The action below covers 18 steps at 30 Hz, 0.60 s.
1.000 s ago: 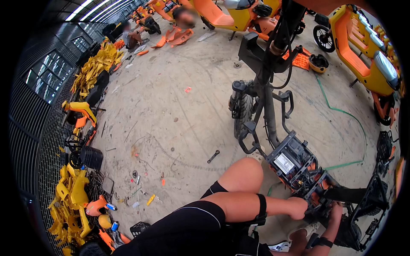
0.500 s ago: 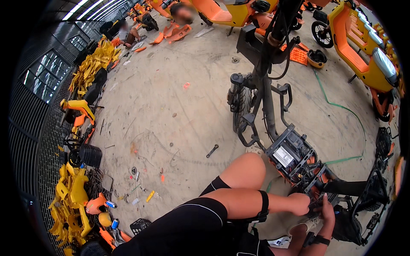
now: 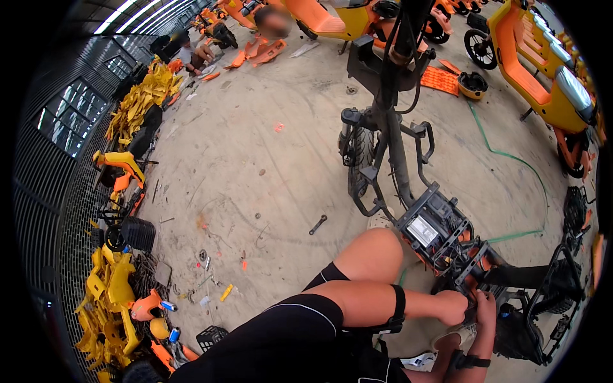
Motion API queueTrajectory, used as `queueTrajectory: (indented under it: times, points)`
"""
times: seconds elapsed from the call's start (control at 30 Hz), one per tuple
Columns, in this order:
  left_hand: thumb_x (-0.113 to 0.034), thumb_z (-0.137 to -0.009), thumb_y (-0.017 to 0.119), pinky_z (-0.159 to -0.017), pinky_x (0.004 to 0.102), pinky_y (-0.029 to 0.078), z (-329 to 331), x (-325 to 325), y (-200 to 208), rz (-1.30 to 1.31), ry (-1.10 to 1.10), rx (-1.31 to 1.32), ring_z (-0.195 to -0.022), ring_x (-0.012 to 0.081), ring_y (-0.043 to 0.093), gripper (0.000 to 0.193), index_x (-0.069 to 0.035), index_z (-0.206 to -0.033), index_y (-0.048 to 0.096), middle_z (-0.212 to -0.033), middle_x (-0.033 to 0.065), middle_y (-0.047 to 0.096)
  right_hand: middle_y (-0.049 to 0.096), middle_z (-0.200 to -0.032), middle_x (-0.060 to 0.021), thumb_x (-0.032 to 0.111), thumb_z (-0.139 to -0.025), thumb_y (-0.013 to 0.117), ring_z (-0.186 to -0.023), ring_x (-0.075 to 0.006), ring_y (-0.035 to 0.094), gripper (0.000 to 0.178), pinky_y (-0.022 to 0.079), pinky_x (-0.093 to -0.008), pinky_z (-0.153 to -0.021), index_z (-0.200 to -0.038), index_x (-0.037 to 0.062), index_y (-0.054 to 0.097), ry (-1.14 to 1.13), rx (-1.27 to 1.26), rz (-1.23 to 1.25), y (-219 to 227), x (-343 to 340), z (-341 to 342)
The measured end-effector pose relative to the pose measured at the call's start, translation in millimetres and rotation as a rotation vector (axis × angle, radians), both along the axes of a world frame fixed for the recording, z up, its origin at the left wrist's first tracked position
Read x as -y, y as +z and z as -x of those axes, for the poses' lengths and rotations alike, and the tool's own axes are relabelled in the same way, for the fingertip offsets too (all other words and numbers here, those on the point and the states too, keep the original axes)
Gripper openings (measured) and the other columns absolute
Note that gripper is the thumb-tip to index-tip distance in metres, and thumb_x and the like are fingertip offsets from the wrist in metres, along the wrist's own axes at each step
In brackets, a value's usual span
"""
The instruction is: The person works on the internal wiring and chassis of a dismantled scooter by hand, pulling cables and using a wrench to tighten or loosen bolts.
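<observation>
The right hand (image 3: 486, 309) is drawing closer to the curled left hand (image 3: 451, 307), both working just rearward of the pale-labelled box (image 3: 422, 231), probably concentrating two-handed effort on one spot (what either is gripping, I cannot tell). The scooter frame (image 3: 400, 167) is carrying that box, looking black and stripped, its wiring (image 3: 451, 257) showing behind the box.

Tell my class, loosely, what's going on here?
A person's left hand and right hand are close together at the rear part of a stripped scooter frame; whether they grip anything is too small to tell. The frame's wiring is exposed. A wrench lies on the floor, and yellow panels are heaped at the left.
</observation>
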<state>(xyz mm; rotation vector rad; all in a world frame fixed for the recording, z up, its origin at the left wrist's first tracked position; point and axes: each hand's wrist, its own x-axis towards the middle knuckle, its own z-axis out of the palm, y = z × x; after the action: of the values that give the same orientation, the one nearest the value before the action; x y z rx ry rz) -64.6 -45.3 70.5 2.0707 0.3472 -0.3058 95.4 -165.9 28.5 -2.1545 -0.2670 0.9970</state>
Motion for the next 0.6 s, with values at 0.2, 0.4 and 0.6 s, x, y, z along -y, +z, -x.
queueTrajectory:
  times: [0.2,0.4,0.6]
  points:
    - [-0.022,-0.079,0.055,-0.075,0.0518,0.054,-2.8,3.3,8.2,-0.002,0.0,0.028,-0.081,0.0426,0.067,0.03,0.004,-0.08,0.07,-0.08,0.0252,0.067,0.063,-0.095,-0.0105,0.03,-0.091,0.065,-0.079,-0.0159,0.058,0.037,0.048,-0.0326,-0.07,-0.109,-0.0017,0.057,-0.005,0.07,-0.066,7.7,7.8,1.0]
    - [-0.028,-0.082,0.055,-0.072,0.0523,0.053,-27.2,16.1,-23.3,0.046,-0.002,0.094,-0.08,0.0439,0.065,0.033,0.0,-0.078,0.069,-0.083,0.0266,0.066,0.064,-0.111,-0.03,0.035,-0.09,0.064,-0.107,-0.0381,0.064,0.052,0.05,-0.0428,-0.087,-0.112,-0.0107,0.054,0.069,0.432,-0.027,-5.6,19.0,-18.9]
    - [-0.045,-0.097,0.053,-0.056,0.0405,0.045,-39.2,23.8,-36.3,0.333,0.107,0.075,-0.058,0.0248,0.057,0.049,0.001,-0.081,0.059,-0.068,0.0126,0.059,0.062,-0.106,-0.033,0.028,-0.084,0.058,-0.102,-0.0459,0.062,0.051,0.048,-0.0482,-0.092,-0.119,-0.0083,0.053,0.127,0.506,0.148,28.1,6.5,-35.0]
